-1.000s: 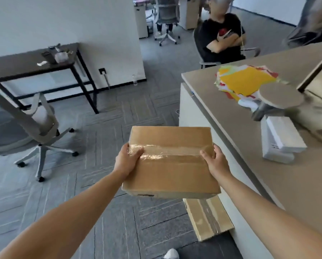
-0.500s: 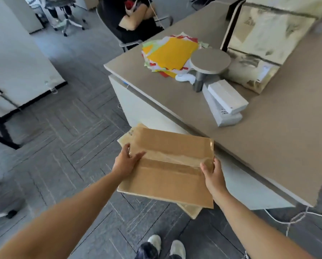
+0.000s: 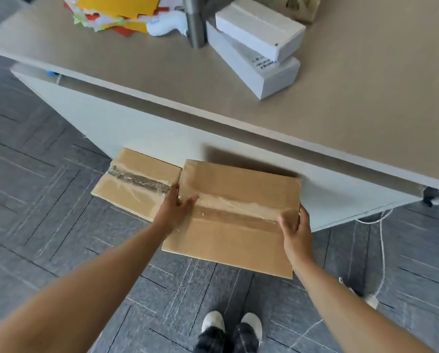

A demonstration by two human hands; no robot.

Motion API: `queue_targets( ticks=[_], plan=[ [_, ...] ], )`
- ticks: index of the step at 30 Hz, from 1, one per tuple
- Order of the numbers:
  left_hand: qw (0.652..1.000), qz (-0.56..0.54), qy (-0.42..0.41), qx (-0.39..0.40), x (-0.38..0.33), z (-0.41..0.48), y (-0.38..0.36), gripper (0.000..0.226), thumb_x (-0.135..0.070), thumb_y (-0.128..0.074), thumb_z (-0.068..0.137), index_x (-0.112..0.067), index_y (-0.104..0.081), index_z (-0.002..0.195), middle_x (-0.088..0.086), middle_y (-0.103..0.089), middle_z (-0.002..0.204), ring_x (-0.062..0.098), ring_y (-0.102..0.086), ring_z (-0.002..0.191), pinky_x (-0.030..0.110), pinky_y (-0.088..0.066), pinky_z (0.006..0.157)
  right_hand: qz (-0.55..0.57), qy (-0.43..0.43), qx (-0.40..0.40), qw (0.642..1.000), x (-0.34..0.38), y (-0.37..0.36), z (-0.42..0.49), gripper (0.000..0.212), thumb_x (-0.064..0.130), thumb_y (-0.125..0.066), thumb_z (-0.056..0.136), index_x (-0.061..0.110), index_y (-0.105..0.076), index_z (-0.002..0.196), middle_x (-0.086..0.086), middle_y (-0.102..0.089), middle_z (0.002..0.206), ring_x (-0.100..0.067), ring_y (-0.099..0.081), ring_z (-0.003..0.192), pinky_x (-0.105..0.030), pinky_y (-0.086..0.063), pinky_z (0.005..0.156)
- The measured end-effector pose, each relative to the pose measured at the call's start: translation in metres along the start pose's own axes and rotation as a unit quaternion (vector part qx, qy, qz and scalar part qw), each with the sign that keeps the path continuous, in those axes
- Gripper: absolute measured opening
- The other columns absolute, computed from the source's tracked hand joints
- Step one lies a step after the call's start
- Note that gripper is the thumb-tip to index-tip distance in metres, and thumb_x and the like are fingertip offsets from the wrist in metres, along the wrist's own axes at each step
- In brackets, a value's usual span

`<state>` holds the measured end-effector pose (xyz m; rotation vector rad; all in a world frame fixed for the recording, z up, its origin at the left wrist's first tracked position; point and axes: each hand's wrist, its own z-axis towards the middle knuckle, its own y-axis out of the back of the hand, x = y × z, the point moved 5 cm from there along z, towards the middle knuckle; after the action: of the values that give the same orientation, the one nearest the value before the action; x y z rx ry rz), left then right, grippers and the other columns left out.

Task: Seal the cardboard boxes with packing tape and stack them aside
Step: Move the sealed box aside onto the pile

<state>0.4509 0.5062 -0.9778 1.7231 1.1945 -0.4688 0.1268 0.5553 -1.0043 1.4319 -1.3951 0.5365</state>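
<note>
A flat brown cardboard box (image 3: 238,189) with clear packing tape along its top seam hangs low over the floor beside the desk. My left hand (image 3: 175,207) grips its left edge, thumb on top. My right hand (image 3: 296,225) grips its right edge, thumb over the tape. Just to its left, a second taped cardboard box (image 3: 134,182) lies on the floor against the desk's white side panel. The held box sits beside that one and partly overlaps its right end in view.
The beige desk (image 3: 162,80) spans the top, carrying two stacked white boxes (image 3: 259,44), coloured paper sheets (image 3: 116,11) and a metal post (image 3: 194,26). A white cable (image 3: 381,250) trails on the grey carpet at right. My feet (image 3: 231,329) stand below the box.
The view has tilted down. I have carried the box lower and to the right, from over the floor box to beside it, close to the desk panel.
</note>
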Motion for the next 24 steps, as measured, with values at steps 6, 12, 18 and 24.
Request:
queue_targets(
  ticks=[6, 12, 18, 24],
  plan=[
    [0.999, 0.024, -0.001, 0.044, 0.063, 0.067, -0.076, 0.039, -0.03, -0.063, 0.096, -0.021, -0.043, 0.127, -0.004, -0.058, 0.072, 0.016, -0.053, 0.059, 0.02, -0.045, 0.045, -0.007, -0.012, -0.051, 0.999, -0.094, -0.018, 0.033, 0.067, 0.051, -0.06, 0.09, 0.024, -0.036, 0.146, 0.006, -0.053, 0.127, -0.019, -0.056, 0.112, -0.035, -0.048, 0.087],
    [0.997, 0.019, 0.005, 0.079, 0.111, 0.122, -0.125, 0.058, -0.043, -0.068, 0.089, -0.023, -0.041, 0.137, 0.0, -0.065, 0.094, 0.022, -0.061, 0.078, 0.047, -0.054, 0.076, 0.006, -0.01, -0.068, 0.998, -0.162, -0.037, 0.068, 0.087, 0.069, -0.055, 0.076, 0.018, -0.039, 0.144, -0.002, -0.057, 0.127, -0.02, -0.058, 0.112, -0.043, -0.052, 0.093],
    [0.996, 0.036, -0.005, 0.082, 0.134, 0.149, -0.156, 0.058, -0.039, -0.064, 0.093, -0.02, -0.039, 0.143, -0.006, -0.065, 0.098, 0.021, -0.062, 0.089, 0.053, -0.054, 0.091, 0.014, -0.033, -0.057, 0.998, -0.202, -0.052, 0.092, 0.073, 0.044, -0.059, 0.092, 0.02, -0.026, 0.152, 0.008, -0.041, 0.143, -0.01, -0.043, 0.126, -0.028, -0.04, 0.099],
    [0.996, 0.052, -0.006, 0.078, 0.148, 0.161, -0.164, 0.056, -0.034, -0.062, 0.095, -0.016, -0.039, 0.144, -0.01, -0.059, 0.09, 0.02, -0.061, 0.083, 0.051, -0.053, 0.09, 0.013, -0.053, -0.056, 0.997, -0.223, -0.07, 0.105, 0.073, 0.042, -0.059, 0.092, 0.019, -0.025, 0.153, -0.003, -0.044, 0.148, -0.019, -0.046, 0.13, -0.026, -0.044, 0.096]
  ],
)
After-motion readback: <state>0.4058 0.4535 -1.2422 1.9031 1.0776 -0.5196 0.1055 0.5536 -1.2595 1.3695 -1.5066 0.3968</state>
